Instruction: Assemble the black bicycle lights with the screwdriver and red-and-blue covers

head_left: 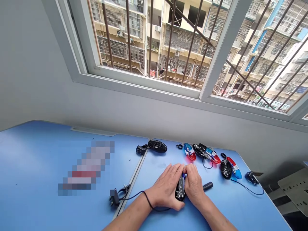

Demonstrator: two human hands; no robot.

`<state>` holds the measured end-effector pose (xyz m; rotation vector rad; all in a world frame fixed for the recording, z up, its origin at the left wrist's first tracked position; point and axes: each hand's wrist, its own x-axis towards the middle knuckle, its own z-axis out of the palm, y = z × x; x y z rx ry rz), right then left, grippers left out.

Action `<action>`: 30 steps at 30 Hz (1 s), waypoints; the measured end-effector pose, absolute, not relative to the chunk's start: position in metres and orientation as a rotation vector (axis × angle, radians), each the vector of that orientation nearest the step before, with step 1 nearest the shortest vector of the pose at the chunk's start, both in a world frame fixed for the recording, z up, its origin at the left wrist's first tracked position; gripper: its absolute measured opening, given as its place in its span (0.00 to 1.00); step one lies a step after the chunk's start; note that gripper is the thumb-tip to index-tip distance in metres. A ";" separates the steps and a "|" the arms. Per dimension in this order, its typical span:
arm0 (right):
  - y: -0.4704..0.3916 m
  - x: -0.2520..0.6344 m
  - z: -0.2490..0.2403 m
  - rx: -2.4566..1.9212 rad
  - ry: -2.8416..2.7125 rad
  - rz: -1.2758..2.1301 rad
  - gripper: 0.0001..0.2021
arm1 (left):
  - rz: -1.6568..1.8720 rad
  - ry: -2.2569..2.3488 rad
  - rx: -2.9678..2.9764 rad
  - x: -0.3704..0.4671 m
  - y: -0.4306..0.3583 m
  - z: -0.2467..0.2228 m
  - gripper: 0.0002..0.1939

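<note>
A black oval device with a circuit board showing (180, 190) lies on the blue table between my hands. My left hand (166, 187) is wrapped round its left side, thumb at the near end and fingers at the far end. My right hand (193, 184) is closed at the device's right edge, beside a blue piece; its fingertips are partly hidden. From the device a black cable passes across my left wrist to a black plug and clamp (115, 198). A dark cylindrical handle (208, 186) sticks out to the right of my right hand.
Behind my hands lie a black oval device (157, 146), a blue and red shell (190, 151) and several similar parts. Further right are an open device (226, 168), another shell (234, 168) and a black clip (251, 177). A wall and barred window stand behind the table (48, 160).
</note>
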<state>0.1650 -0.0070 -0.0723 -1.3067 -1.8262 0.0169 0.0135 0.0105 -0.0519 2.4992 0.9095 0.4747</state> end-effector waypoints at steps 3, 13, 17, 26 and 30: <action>-0.007 0.165 -0.072 -1.307 -1.818 0.002 0.10 | 0.470 0.909 2.498 0.014 0.010 -0.050 0.60; -0.006 0.167 -0.073 -1.290 -1.825 0.011 0.10 | 0.517 0.883 2.469 0.014 0.008 -0.044 0.52; -0.006 0.168 -0.073 -1.277 -1.836 0.030 0.10 | 0.509 0.893 2.475 0.014 0.008 -0.046 0.51; -0.005 0.168 -0.073 -1.272 -1.802 0.037 0.10 | 0.513 0.882 2.475 0.015 0.008 -0.045 0.54; -0.006 0.169 -0.073 -1.282 -1.768 0.038 0.10 | 0.486 0.905 2.483 0.015 0.008 -0.044 0.58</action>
